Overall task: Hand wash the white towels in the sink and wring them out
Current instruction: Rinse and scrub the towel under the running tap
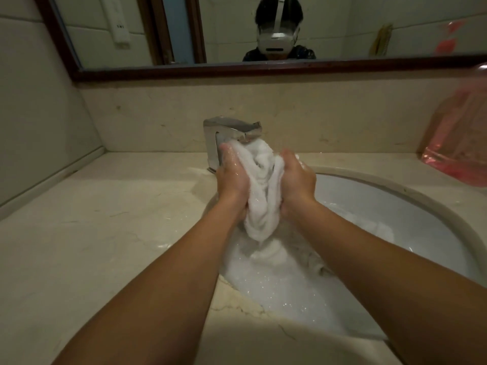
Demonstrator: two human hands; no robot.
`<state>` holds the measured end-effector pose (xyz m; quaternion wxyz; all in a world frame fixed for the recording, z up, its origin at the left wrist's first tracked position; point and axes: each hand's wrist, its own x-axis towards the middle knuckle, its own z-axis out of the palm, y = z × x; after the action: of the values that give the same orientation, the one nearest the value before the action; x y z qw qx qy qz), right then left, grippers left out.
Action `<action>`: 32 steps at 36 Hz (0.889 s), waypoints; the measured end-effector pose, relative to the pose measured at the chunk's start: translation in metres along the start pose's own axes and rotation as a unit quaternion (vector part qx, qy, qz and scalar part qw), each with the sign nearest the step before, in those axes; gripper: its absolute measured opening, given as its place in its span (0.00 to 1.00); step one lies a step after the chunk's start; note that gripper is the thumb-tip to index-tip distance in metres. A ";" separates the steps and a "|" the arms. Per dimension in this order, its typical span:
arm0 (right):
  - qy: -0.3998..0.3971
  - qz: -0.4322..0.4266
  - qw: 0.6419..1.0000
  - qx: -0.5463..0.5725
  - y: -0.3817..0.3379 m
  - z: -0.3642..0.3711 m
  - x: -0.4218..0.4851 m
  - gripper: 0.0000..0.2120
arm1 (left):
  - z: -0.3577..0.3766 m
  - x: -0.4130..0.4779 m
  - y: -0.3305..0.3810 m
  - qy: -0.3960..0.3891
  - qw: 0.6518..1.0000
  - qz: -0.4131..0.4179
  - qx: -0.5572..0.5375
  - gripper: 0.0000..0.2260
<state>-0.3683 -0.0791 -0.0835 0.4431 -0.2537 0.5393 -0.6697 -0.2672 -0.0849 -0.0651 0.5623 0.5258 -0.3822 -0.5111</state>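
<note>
Closest in: two bare forearms, angled inward across the pale marbled surface [105,233] and over the white sink [382,201], set into it on the right. Below them in the basin: foamy water and more white cloth [274,262], lumped and half sunk, possibly a second towel, though hard to tell through the suds. Above the basin, lifted clear of the water: a wet white towel [263,196], bunched into a thick upright roll, lower end hanging down toward the foam. Gripped from both sides: left hand [233,180] curled round its left flank, right hand [297,180] curled round its right, fingers of both wrapped into the folds, skin wet and glistening. Just behind the towel's top end, almost touching: a squared chrome faucet [229,127]. Farther right, against the backsplash: a pink translucent plastic bag [458,143]. Farthest back, on the wall: a dark-framed mirror [237,22], with the reflection of a person in a white headset.
</note>
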 end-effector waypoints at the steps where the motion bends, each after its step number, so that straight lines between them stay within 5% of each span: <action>1: 0.014 0.024 0.999 0.034 -0.003 -0.003 0.004 0.16 | 0.002 0.000 -0.001 -0.023 0.999 -0.004 -0.024 0.40; 4: 0.046 0.080 0.990 0.107 -0.005 -0.009 0.011 0.26 | 0.005 0.011 -0.014 -0.072 0.992 -0.076 -0.067 0.53; 8: 0.028 0.085 0.986 0.139 0.000 -0.011 0.014 0.32 | 0.002 -0.001 -0.007 -0.124 0.980 -0.139 -0.066 0.47; 13: -0.021 0.036 0.997 0.063 0.001 -0.006 0.010 0.32 | 0.001 0.007 -0.010 -0.124 0.975 -0.163 -0.083 0.50; 16: -0.045 0.007 0.999 0.012 0.007 -0.005 0.016 0.46 | 0.006 0.036 -0.028 -0.130 0.973 -0.170 -0.092 0.61; 18: -0.062 0.032 0.998 0.006 0.011 -0.007 0.021 0.47 | 0.006 0.030 -0.021 -0.119 0.974 -0.160 -0.105 0.54; 21: -0.075 0.059 0.995 -0.011 0.008 -0.010 0.016 0.34 | 0.001 0.024 -0.011 -0.104 0.977 -0.119 -0.144 0.41; 27: -0.106 0.082 0.991 0.005 0.017 -0.016 0.017 0.32 | -0.006 0.039 -0.008 -0.128 0.965 -0.065 -0.219 0.35; 32: -0.151 0.130 0.976 0.093 0.012 -0.015 0.011 0.36 | -0.006 0.035 -0.007 -0.102 0.976 -0.069 -0.182 0.31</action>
<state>-0.3820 -0.0808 -0.1010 0.6242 -0.2371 0.4298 -0.6078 -0.2563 -0.1175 -0.0767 0.5699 0.3854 -0.3006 -0.6606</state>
